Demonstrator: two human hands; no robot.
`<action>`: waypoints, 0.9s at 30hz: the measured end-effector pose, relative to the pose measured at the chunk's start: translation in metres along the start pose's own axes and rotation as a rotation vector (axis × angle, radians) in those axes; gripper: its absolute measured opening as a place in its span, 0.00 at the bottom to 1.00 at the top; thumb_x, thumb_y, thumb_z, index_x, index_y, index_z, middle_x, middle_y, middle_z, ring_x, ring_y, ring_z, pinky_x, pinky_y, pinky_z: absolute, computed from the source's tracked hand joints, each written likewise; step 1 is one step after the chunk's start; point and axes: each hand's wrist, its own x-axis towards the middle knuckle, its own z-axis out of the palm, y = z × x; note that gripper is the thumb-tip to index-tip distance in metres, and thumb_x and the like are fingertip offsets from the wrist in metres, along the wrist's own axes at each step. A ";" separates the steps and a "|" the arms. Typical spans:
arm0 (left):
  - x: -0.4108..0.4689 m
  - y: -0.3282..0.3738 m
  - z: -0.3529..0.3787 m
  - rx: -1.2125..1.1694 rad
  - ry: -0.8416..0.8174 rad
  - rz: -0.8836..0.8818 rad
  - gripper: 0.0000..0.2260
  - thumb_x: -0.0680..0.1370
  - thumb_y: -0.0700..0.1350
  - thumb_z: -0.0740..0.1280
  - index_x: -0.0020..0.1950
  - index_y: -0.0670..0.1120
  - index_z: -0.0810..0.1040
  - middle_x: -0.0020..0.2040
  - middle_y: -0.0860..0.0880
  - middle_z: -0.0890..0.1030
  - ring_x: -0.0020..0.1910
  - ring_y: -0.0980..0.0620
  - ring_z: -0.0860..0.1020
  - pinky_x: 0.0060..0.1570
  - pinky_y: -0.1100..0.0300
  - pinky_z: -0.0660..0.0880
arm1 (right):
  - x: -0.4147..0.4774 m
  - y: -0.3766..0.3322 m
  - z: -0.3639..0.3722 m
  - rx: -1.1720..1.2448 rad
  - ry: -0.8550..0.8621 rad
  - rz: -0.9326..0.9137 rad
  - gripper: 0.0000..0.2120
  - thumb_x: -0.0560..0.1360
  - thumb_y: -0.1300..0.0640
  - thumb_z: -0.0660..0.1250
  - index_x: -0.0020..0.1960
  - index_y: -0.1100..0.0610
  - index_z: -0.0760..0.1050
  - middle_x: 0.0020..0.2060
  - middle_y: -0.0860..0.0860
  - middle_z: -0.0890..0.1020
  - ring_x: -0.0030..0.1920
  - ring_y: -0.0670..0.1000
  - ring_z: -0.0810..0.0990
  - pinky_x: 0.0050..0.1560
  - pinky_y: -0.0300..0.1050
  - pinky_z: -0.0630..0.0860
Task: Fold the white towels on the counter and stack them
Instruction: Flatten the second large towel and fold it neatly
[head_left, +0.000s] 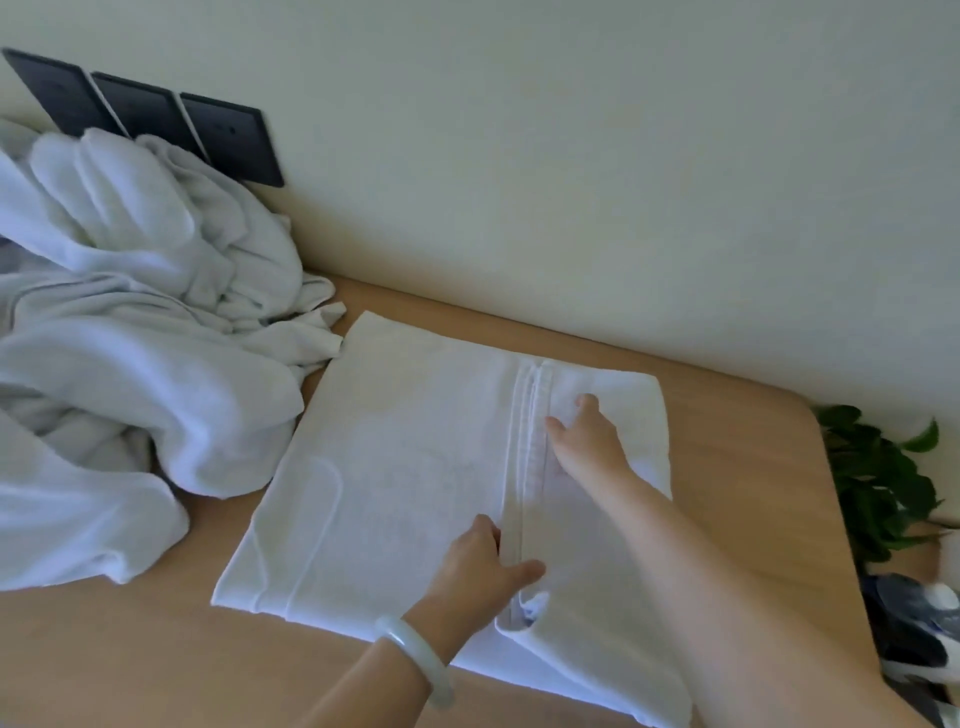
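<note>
A white towel lies partly folded on the wooden counter, with a hemmed edge running down its right part. My left hand, a pale bangle on its wrist, pinches that hem near the front, fingers tucked under the fold and thumb on top. Farther back, my right hand rests on the towel just right of the hem, fingers curled around the fold's edge. A heap of unfolded white towels fills the left side.
Three dark wall plates sit on the wall behind the heap. A green leafy plant stands past the counter's right edge, with a dark and white shoe on the floor below it. The wall runs close behind the towel.
</note>
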 end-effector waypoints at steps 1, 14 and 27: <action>0.001 0.002 0.001 0.018 0.000 -0.001 0.18 0.74 0.53 0.73 0.56 0.47 0.70 0.49 0.52 0.78 0.45 0.55 0.77 0.38 0.67 0.72 | 0.007 -0.008 0.006 -0.093 0.015 0.002 0.30 0.81 0.46 0.60 0.76 0.60 0.55 0.63 0.58 0.74 0.52 0.57 0.79 0.44 0.47 0.75; 0.022 0.018 -0.005 -0.062 0.004 0.136 0.17 0.76 0.37 0.67 0.62 0.47 0.68 0.54 0.46 0.78 0.50 0.44 0.79 0.46 0.52 0.80 | 0.042 -0.013 0.007 -0.157 0.207 -0.074 0.22 0.80 0.53 0.61 0.71 0.59 0.63 0.56 0.59 0.77 0.52 0.61 0.78 0.44 0.48 0.72; -0.012 0.001 -0.002 0.367 0.038 0.092 0.10 0.83 0.52 0.60 0.51 0.45 0.68 0.42 0.49 0.75 0.38 0.53 0.73 0.36 0.62 0.69 | -0.072 0.114 0.033 -0.444 0.402 -0.293 0.25 0.83 0.51 0.52 0.78 0.57 0.60 0.78 0.55 0.58 0.79 0.54 0.53 0.77 0.57 0.52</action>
